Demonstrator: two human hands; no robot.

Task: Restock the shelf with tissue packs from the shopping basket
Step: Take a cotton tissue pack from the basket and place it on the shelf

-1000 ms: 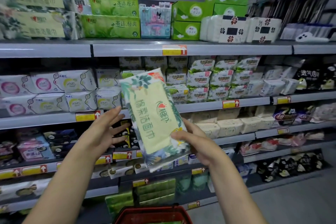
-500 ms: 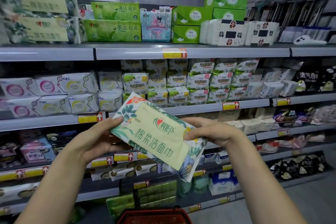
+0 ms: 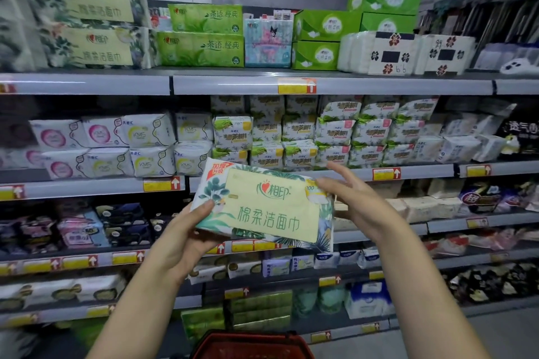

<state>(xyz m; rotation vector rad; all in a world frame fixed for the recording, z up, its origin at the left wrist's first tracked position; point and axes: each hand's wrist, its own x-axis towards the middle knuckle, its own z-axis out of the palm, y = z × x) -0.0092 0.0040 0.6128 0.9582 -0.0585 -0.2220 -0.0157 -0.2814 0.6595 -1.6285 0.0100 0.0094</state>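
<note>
Item: one tissue pack (image 3: 268, 210), cream label framed in green leaf print, lying landscape with its face toward me and tilting slightly down to the right. I am holding it between both grips, in front of the shelving.

My left grip (image 3: 186, 239) is closing on the pack's lower left corner. The thumb is lying on the front face and the fingers are going behind.

My right grip (image 3: 358, 204) is pinching the upper right corner, thumb on the front. The other fingers are spreading loosely behind and above the edge.

Above and left of my left grip, two matching packs (image 3: 93, 23) are sitting stacked on the top shelf (image 3: 233, 85).

Directly below both grips, the red shopping basket (image 3: 253, 344) is showing only its rim; I cannot tell its contents.
</note>
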